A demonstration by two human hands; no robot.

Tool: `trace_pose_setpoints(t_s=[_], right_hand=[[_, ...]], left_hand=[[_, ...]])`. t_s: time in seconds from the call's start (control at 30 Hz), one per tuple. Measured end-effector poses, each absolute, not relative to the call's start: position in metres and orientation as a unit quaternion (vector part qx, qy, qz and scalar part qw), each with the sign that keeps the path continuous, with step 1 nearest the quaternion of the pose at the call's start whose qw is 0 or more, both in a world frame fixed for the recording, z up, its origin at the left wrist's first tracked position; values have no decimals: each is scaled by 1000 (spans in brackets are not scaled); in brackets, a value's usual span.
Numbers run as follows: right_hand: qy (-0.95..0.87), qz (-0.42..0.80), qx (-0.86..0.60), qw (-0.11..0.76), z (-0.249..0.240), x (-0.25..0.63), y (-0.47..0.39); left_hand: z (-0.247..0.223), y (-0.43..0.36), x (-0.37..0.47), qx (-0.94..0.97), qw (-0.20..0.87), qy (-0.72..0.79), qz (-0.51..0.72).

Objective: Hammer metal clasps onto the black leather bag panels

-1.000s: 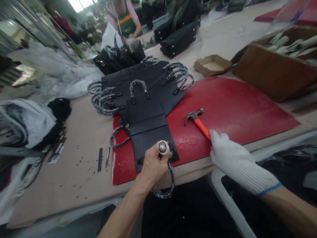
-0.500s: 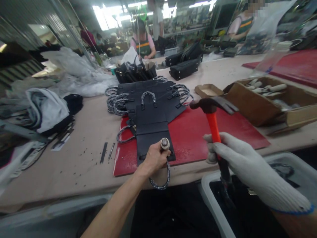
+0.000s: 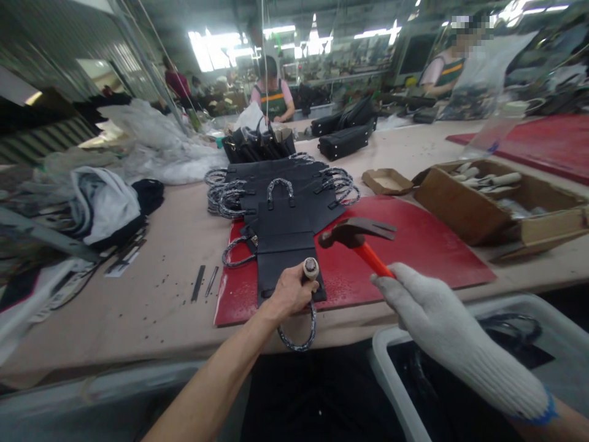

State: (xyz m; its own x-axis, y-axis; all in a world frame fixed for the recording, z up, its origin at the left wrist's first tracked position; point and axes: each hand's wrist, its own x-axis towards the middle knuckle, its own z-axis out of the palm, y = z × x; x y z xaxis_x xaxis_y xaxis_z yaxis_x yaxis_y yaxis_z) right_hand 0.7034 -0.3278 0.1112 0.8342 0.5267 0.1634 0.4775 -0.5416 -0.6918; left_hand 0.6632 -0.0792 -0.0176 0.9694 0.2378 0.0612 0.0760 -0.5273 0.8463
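The bare left hand (image 3: 293,288) is closed around an upright, round tool with a pale collar and worn metal top (image 3: 311,268), over the near part of a flat black leather-like bag panel (image 3: 285,224); its lower tip is hidden. To the right, the right hand in a white knitted glove (image 3: 427,310) grips a claw hammer with orange handle and dark metal head (image 3: 373,259). The handle slants far-left; its striking face lies just far and right of the tool's top, the 2 apart.
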Motion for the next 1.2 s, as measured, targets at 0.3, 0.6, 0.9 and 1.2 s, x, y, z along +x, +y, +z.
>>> trace_pose_setpoints(t_s=[0.3, 0.6, 0.9, 1.2], right_hand=[[-217, 89, -883, 406, 93, 698, -331], [-237, 80, -887, 387, 76, 690, -331], [-258, -18, -877, 405, 130, 694, -325], [-313, 1, -884, 348, 125, 701, -320]], left_hand=[[-6, -76, 672, 882, 457, 106, 47], [-11, -77, 669, 879, 462, 102, 65], [-9, -81, 666, 880, 459, 97, 72], [-22, -81, 666, 854, 503, 103, 87]])
